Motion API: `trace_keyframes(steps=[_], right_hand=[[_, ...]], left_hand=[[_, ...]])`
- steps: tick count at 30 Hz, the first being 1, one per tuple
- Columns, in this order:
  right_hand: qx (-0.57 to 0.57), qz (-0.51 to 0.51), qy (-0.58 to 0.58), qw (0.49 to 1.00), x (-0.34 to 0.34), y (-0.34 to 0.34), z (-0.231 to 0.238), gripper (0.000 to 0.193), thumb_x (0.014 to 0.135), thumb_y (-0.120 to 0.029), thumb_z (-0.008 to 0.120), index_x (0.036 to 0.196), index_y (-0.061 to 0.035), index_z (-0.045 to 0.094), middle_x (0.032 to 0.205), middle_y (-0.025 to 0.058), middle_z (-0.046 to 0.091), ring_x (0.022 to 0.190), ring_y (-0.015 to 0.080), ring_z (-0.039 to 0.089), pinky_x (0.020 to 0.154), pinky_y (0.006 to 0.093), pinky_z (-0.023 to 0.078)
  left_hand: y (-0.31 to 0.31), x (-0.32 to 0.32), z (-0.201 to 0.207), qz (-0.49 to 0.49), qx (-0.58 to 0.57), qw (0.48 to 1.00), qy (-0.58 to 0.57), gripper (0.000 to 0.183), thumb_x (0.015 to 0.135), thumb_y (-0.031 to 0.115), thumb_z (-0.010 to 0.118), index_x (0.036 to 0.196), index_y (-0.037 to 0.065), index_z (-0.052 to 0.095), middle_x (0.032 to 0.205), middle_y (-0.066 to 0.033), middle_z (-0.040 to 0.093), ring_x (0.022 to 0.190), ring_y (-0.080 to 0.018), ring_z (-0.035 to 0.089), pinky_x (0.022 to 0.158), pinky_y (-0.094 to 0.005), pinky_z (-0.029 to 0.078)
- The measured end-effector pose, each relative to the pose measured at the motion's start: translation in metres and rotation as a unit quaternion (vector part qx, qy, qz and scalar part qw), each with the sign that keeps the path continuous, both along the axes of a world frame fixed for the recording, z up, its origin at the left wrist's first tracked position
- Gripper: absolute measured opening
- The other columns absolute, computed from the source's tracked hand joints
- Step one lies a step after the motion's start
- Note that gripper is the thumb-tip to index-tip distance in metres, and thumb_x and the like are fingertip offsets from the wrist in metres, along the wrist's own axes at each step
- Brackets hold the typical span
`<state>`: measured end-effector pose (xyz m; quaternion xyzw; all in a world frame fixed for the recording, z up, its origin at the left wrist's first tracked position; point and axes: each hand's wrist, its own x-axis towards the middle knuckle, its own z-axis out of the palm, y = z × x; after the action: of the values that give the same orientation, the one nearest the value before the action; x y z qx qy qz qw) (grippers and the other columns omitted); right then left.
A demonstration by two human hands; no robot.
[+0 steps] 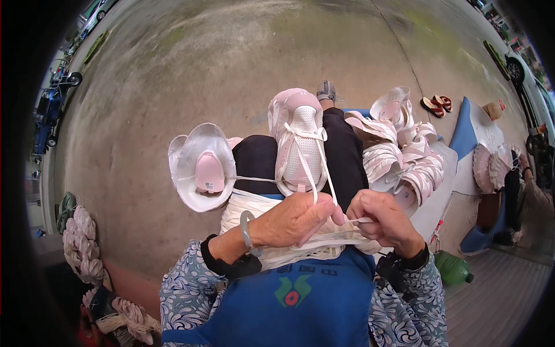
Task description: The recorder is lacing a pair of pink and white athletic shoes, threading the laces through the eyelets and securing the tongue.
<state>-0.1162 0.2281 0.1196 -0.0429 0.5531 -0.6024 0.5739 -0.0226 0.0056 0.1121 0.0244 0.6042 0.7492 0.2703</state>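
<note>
A pink and white shoe upper [300, 136] without a sole lies across my lap, white lace threaded through part of it. Two strands of the shoelace [312, 168] run from the upper to my hands. My left hand [298, 220], a bracelet at its wrist, is closed on the lace. Close by on the right, my right hand [384, 220] pinches a lace end. Under both hands, a thick bundle of white laces [248, 211] rests on my blue apron [324, 289]. Another shoe upper [202, 168] sits by my left knee, opening upward.
Stacked shoe uppers [404, 156] lie to my right, with sandals [436, 106] beyond. A green bottle [452, 268] stands at lower right. More bundled uppers [82, 246] are at lower left. Another person [526, 173] sits at far right beside uppers. Parked vehicles line both edges.
</note>
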Motion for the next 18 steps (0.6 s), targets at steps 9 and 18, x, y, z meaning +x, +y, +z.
trace_keyframes(steps=[9,18], right_hand=[[-0.074,-0.073,-0.144,0.984,0.006,-0.064,-0.041,0.027,0.101,-0.024,0.046,0.107,-0.0016,0.059,0.061,-0.002,0.049,0.042,0.0042,0.036,0.037,0.0202,0.026],[-0.035,0.139,0.125,0.982,-0.003,-0.054,-0.035,0.031,0.101,-0.027,0.045,0.097,-0.003,0.064,0.062,-0.0008,0.053,0.059,0.0075,0.045,0.056,0.0247,0.037]], left_hand=[[0.054,0.023,0.004,-0.236,-0.15,0.944,0.176,0.027,0.101,0.024,0.043,0.105,0.006,0.063,0.084,-0.0145,0.065,0.076,-0.0357,0.063,0.072,-0.042,0.051],[-0.049,-0.044,-0.067,0.291,-0.445,0.826,0.185,0.018,0.094,0.016,0.058,0.094,0.0,0.064,0.083,-0.012,0.065,0.075,-0.0196,0.065,0.067,-0.0337,0.05]])
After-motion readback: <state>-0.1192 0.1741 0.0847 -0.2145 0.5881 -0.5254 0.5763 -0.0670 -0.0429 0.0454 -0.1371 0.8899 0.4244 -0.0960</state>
